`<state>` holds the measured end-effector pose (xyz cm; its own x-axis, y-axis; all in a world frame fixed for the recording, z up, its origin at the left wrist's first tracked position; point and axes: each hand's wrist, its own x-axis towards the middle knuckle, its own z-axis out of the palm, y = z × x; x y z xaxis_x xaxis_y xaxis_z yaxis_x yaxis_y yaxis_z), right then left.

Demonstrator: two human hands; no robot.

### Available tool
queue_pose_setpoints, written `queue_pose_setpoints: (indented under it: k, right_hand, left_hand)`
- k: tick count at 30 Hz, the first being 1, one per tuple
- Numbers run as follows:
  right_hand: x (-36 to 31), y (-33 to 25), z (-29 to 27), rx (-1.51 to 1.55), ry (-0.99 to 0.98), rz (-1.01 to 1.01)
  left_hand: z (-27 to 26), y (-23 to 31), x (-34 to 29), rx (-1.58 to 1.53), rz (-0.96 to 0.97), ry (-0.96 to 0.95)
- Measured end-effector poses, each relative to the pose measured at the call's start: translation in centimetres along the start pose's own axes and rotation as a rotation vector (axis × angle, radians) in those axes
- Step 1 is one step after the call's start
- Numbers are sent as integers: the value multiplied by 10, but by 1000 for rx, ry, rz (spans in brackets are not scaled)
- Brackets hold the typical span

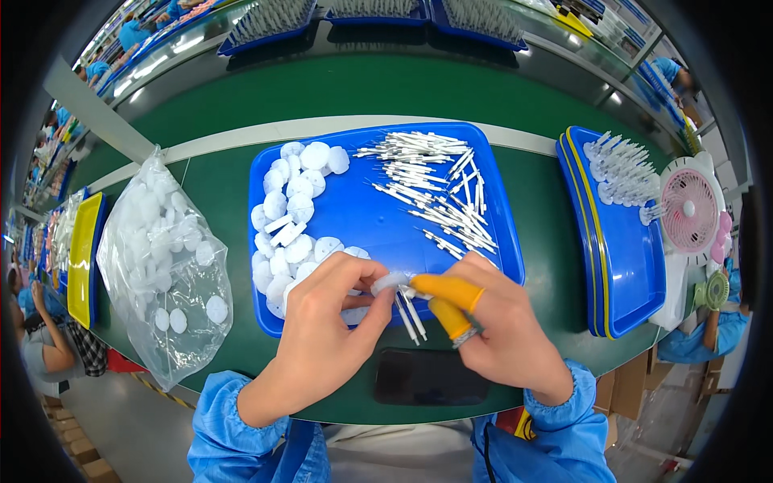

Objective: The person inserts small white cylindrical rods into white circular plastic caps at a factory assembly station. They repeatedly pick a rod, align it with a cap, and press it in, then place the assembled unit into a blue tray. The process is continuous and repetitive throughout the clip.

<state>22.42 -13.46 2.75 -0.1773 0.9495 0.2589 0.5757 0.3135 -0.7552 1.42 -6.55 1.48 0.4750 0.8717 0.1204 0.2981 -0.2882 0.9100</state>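
Note:
Above the near edge of the blue tray (366, 211), both hands meet at a translucent white disc (391, 281). My left hand (326, 314) pinches the disc between thumb and fingers. White thin sticks (411, 315) hang down from it, at least two of them. My right hand (499, 322) wears yellow finger covers on thumb and forefinger and a ring. Those two fingers close at the disc's right side, around the top of a stick; the exact contact is hidden. In the tray, loose white discs (300, 208) lie left, and many white sticks with thin dark wire ends (427, 149) lie right.
A clear plastic bag of discs (165, 266) lies left, beside a yellow tray (83, 262). At right, stacked blue trays (636, 278) hold finished-looking disc-and-stick pieces (622, 169), near a pink fan (691, 208). A dark phone (431, 377) lies at the near edge. Filled trays (374, 18) stand beyond.

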Motion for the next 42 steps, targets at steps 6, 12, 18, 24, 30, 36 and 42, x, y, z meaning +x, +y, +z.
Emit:
queue_pose_setpoints:
  k: [6, 12, 18, 24, 30, 36, 42]
  right_hand:
    - [-4, 11, 8, -80, 37, -83]
    - [-2, 16, 3, -163, -41, -28]
    - [0, 14, 6, -192, -34, -41]
    - [-3, 7, 23, -103, 20, -32]
    - [-9, 1, 33, -48, 183, -5]
    - [-6, 3, 44, -94, 247, 5]
    - [10, 26, 10, -317, 196, 133]
  left_hand:
    - [1, 2, 0, 93, 49, -28]
    - [4, -1, -1, 93, 21, 23]
    - [4, 0, -1, 79, -14, 7]
    - [8, -4, -4, 149, 85, 16]
    - [9, -5, -9, 178, 139, 34]
    - [14, -6, -14, 225, 117, 15]
    - [8, -5, -3, 130, 74, 113]
